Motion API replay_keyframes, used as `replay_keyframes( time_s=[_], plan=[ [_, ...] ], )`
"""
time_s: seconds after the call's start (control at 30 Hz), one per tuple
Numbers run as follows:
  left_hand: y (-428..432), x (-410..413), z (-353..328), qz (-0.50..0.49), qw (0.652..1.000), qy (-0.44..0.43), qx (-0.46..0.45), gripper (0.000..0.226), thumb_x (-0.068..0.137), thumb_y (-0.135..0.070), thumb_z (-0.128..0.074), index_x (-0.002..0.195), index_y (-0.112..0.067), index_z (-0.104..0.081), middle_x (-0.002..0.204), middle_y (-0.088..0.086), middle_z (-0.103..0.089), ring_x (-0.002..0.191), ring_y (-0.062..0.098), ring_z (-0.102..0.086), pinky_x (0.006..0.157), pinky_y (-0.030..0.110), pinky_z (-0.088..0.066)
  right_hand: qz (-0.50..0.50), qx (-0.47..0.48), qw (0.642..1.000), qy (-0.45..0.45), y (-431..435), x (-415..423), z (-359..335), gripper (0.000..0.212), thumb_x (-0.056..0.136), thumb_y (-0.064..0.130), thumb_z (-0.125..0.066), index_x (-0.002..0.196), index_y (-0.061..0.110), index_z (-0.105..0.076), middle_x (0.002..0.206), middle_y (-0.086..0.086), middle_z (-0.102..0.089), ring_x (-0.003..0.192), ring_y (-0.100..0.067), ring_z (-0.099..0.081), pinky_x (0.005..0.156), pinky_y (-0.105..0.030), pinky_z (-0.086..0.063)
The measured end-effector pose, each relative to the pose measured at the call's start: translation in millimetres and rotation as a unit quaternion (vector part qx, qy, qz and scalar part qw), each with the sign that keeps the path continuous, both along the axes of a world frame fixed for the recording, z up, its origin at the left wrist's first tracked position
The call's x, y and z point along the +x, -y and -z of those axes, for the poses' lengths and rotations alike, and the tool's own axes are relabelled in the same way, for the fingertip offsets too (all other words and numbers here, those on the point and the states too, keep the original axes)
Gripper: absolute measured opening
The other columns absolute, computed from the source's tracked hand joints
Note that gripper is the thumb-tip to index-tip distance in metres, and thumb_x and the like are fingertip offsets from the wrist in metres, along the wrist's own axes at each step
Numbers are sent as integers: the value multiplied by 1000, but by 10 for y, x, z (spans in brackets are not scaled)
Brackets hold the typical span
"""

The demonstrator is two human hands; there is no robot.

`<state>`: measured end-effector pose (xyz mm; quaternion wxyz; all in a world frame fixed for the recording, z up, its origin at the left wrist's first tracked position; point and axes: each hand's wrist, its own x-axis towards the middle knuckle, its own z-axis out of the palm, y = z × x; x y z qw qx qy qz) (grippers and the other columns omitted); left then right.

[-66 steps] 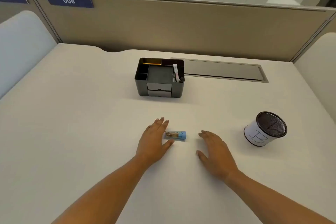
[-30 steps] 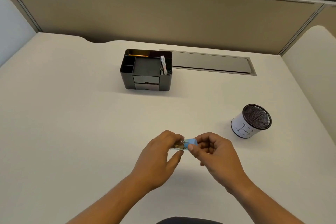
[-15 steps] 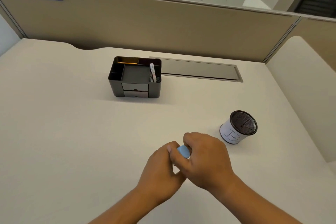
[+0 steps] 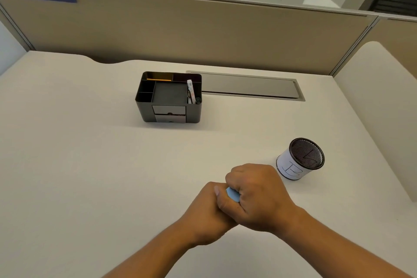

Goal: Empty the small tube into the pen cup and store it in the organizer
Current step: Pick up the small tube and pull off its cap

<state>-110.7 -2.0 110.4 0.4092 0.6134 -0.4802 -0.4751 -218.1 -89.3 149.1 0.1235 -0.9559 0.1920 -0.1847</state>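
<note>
Both my hands are clasped together above the desk near its front. My left hand (image 4: 203, 212) holds the small tube, whose body is hidden inside the fist. My right hand (image 4: 257, 196) wraps over the tube's light blue cap (image 4: 232, 194), the only part of it that shows. The pen cup (image 4: 300, 159), black mesh with a white paper label, stands upright just right of my right hand. The black organizer (image 4: 169, 97), with several compartments and two small drawers, sits further back in the middle of the desk.
A grey cable cover (image 4: 248, 87) lies flush in the desk behind the organizer. Beige partition walls (image 4: 203, 29) close off the back and right sides. The organizer holds a pencil and a white pen-like item.
The tube went from lying on the desk to being lifted by both hands. My right hand has since closed over the blue cap, and the view has shifted slightly.
</note>
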Motion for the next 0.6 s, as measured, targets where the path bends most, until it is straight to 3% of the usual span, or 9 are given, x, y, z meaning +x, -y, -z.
replay_keyframes(
  time_s=[0.17, 0.27, 0.37, 0.5, 0.6],
  plan=[
    [33, 59, 4, 30, 999, -37, 16, 22, 78, -5, -60, 61, -18, -59, 53, -14, -55, 51, 4, -46, 47, 20, -37, -23, 3, 1000, -15, 59, 17, 6, 44, 84, 44, -50, 52, 18, -34, 45, 4, -33, 41, -19, -31, 42, -24, -22],
    [28, 89, 16, 75, 996, -42, 20, 11, 81, -2, -64, 78, -13, -65, 68, -2, -62, 64, 8, -58, 56, 22, -48, -86, -14, 996, -12, 93, 29, -13, 36, 81, 39, -54, 59, 25, -29, 52, 8, -27, 45, -16, -26, 46, -20, -15],
    [37, 85, 45, 69, 997, -9, 24, 7, 82, -6, -66, 84, -12, -65, 73, 7, -63, 66, 10, -59, 58, 24, -50, -116, -27, 993, -20, 136, 15, -3, 35, 77, 42, -58, 61, 26, -32, 56, 10, -28, 48, -14, -27, 49, -20, -19],
    [89, 53, 73, 8, 1000, 11, 2, 9, 82, -8, -62, 73, -10, -58, 62, -3, -56, 56, 8, -47, 50, 30, -38, -67, -1, 998, 0, 213, 15, 21, 40, 79, 46, -57, 63, 25, -27, 54, 9, -28, 48, -15, -28, 45, -20, -18],
    [120, 54, 59, -22, 999, 15, -27, 8, 83, -21, -66, 80, -19, -59, 71, -2, -63, 62, 18, -56, 56, 35, -47, -9, 91, 991, 98, 296, -9, 55, 40, 84, 42, -54, 60, 23, -28, 53, 5, -27, 48, -17, -28, 44, -29, -25]
  ],
)
